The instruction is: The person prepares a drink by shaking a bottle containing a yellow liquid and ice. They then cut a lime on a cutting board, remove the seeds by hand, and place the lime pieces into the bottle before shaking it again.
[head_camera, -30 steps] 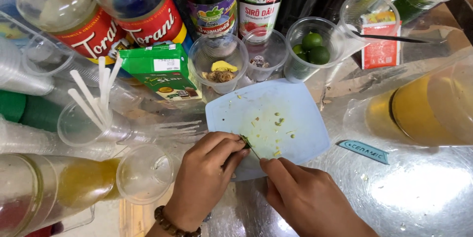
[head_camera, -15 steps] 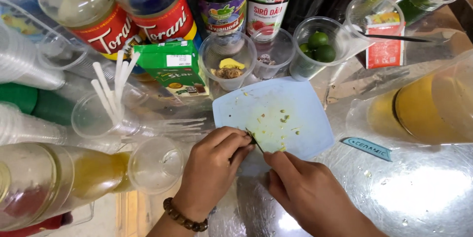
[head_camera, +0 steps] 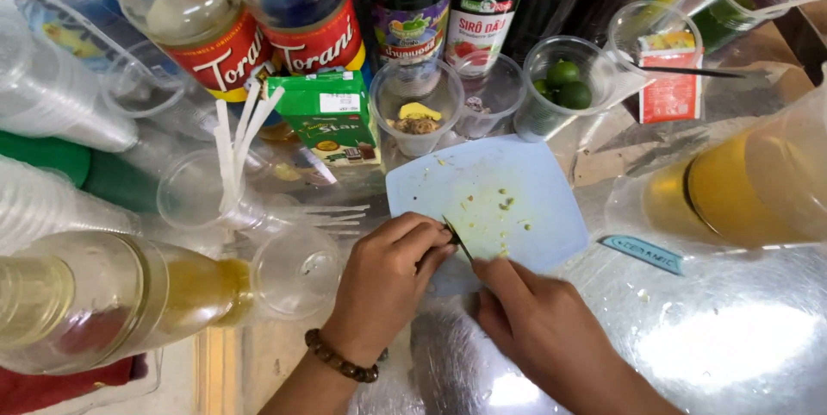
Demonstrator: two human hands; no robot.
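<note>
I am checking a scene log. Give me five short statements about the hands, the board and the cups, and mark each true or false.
1. Both hands meet at the near edge of the pale blue cutting board. True.
2. The left hand wears a beaded bracelet. True.
3. The cup of small green limes stands right of the board. False: it stands behind it.
4. The right hand holds a spoon. False: a thin dark blade shows between the hands.
5. The green carton lies on the board. False: it stands off the board's far left corner.
</note>
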